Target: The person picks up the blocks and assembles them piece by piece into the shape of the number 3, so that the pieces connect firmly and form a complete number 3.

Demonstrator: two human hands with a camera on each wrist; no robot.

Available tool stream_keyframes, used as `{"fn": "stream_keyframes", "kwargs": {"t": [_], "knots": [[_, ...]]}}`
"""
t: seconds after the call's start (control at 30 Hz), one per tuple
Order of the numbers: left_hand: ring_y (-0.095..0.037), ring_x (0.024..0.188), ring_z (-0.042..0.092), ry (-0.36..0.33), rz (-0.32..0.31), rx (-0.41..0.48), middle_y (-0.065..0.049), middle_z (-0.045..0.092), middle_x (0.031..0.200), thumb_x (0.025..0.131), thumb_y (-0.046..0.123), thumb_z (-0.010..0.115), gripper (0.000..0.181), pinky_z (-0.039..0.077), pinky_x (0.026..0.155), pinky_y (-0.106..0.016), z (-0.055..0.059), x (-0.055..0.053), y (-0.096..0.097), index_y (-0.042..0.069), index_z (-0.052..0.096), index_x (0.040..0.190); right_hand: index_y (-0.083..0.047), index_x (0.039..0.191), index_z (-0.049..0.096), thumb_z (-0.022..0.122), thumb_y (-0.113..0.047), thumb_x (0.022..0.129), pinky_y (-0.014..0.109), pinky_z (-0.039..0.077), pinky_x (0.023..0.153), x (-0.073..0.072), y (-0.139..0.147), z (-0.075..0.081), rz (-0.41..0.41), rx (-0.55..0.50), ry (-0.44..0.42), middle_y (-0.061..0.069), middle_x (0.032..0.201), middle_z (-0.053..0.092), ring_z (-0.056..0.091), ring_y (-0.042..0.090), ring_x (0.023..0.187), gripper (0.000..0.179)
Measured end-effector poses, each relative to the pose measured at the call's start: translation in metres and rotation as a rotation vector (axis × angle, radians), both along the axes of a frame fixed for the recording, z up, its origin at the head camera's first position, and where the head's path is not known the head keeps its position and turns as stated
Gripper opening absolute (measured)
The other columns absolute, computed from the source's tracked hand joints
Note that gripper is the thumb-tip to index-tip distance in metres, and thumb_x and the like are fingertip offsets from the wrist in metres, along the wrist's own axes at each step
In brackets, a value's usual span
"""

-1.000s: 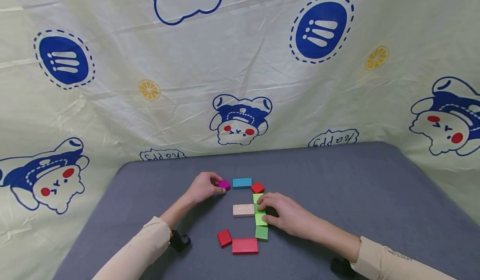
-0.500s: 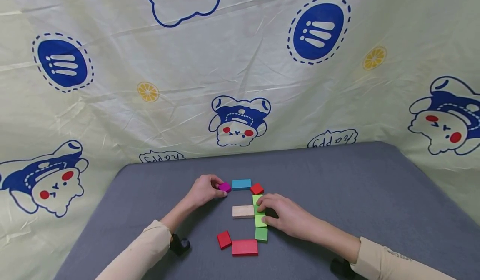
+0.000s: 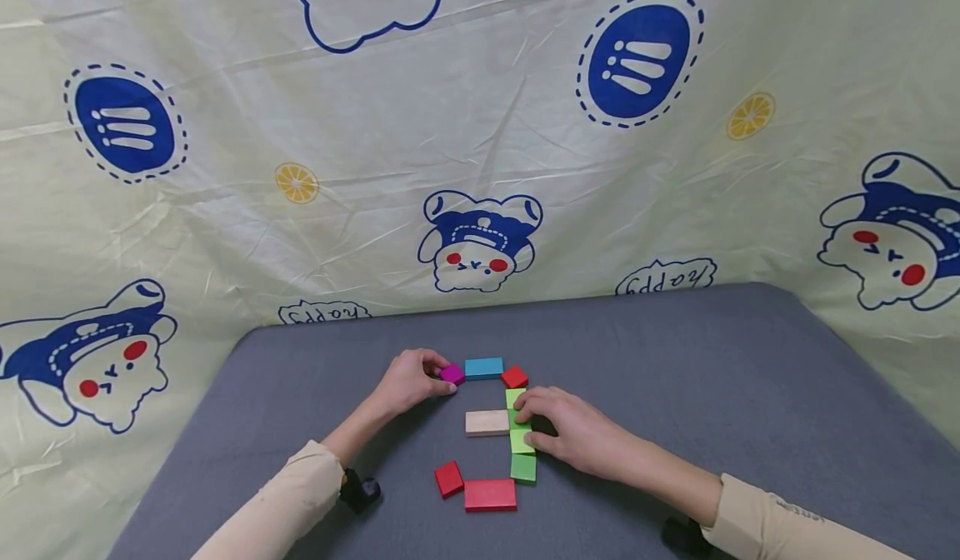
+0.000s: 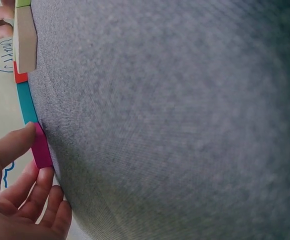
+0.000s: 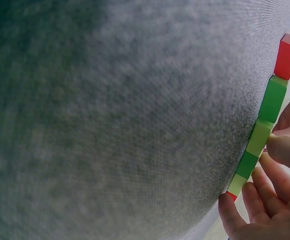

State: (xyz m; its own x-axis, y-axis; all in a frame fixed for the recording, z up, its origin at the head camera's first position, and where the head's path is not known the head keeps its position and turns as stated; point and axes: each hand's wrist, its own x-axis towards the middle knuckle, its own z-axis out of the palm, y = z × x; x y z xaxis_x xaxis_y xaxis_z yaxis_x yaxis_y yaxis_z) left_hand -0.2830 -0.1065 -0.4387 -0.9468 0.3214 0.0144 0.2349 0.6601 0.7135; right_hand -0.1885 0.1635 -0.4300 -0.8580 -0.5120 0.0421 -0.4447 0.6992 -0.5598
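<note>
My left hand [image 3: 411,383] pinches a purple block [image 3: 452,374] between thumb and fingers, at the left end of a blue block [image 3: 483,368]. In the left wrist view the purple block [image 4: 42,147] appears to meet the blue one. A small red block [image 3: 514,377] sits turned at the blue block's right end. Below it runs a column of light and dark green blocks [image 3: 523,469]. My right hand [image 3: 573,431] rests on this column, thumb touching a light green block [image 5: 259,137] and fingers bent beside it. A bare wooden block [image 3: 487,423] extends left from the column.
A red rectangular block [image 3: 491,495] lies at the column's near end, with a tilted red square block [image 3: 449,479] at its left corner. All rest on a grey cloth-covered table [image 3: 675,377]. A printed curtain [image 3: 360,127] hangs behind the far edge.
My left hand has slid the purple block slightly to the right, narrowing the gap to the blue block. My right hand stays on the green column. The view has shifted slightly.
</note>
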Motion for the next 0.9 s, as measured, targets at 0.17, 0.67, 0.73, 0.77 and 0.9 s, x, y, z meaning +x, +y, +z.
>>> {"fn": "stream_keyframes", "kwargs": {"t": [0.17, 0.67, 0.73, 0.77, 0.9], "knots": [[-0.018, 0.081, 0.053, 0.006, -0.001, 0.004, -0.005, 0.063, 0.088, 0.077, 0.013, 0.083, 0.030, 0.045, 0.067, -0.031, 0.0009, 0.0001, 0.0005, 0.004, 0.072, 0.103, -0.016, 0.110, 0.069, 0.074, -0.016, 0.089, 0.047, 0.044, 0.099, -0.0004, 0.0007, 0.0004, 0.013, -0.001, 0.014, -0.001, 0.126, 0.058, 0.051, 0.022, 0.119, 0.022], [-0.020, 0.086, 0.054, -0.008, 0.008, -0.012, -0.005, 0.063, 0.094, 0.079, 0.016, 0.082, 0.031, 0.046, 0.071, -0.032, 0.0041, 0.0023, -0.0009, 0.005, 0.071, 0.107, -0.016, 0.108, 0.069, 0.072, -0.018, 0.089, 0.043, 0.046, 0.097, -0.0030, -0.0014, -0.0003, 0.054, 0.048, 0.094, -0.004, 0.122, 0.058, 0.052, 0.018, 0.116, 0.020], [-0.020, 0.087, 0.054, -0.009, 0.007, -0.010, -0.005, 0.063, 0.095, 0.079, 0.017, 0.082, 0.032, 0.046, 0.071, -0.032, 0.0048, 0.0026, -0.0010, 0.005, 0.071, 0.107, -0.016, 0.108, 0.069, 0.072, -0.018, 0.089, 0.043, 0.046, 0.096, -0.0034, -0.0014, 0.0003, 0.058, 0.053, 0.101, -0.005, 0.121, 0.059, 0.052, 0.017, 0.115, 0.020], [-0.021, 0.088, 0.054, -0.010, 0.006, -0.008, -0.005, 0.063, 0.095, 0.080, 0.017, 0.082, 0.033, 0.046, 0.072, -0.033, 0.0050, 0.0027, -0.0011, 0.005, 0.071, 0.108, -0.016, 0.108, 0.069, 0.072, -0.018, 0.089, 0.043, 0.046, 0.096, -0.0035, -0.0014, 0.0008, 0.060, 0.057, 0.102, -0.005, 0.121, 0.058, 0.052, 0.017, 0.114, 0.020], [-0.020, 0.089, 0.055, -0.008, 0.007, 0.008, -0.005, 0.064, 0.097, 0.081, 0.020, 0.080, 0.033, 0.047, 0.074, -0.033, 0.0052, 0.0030, -0.0016, 0.004, 0.070, 0.109, -0.017, 0.109, 0.069, 0.072, -0.019, 0.089, 0.042, 0.047, 0.094, -0.0042, -0.0014, 0.0037, 0.049, 0.075, 0.101, -0.006, 0.118, 0.059, 0.053, 0.015, 0.111, 0.020]]}}
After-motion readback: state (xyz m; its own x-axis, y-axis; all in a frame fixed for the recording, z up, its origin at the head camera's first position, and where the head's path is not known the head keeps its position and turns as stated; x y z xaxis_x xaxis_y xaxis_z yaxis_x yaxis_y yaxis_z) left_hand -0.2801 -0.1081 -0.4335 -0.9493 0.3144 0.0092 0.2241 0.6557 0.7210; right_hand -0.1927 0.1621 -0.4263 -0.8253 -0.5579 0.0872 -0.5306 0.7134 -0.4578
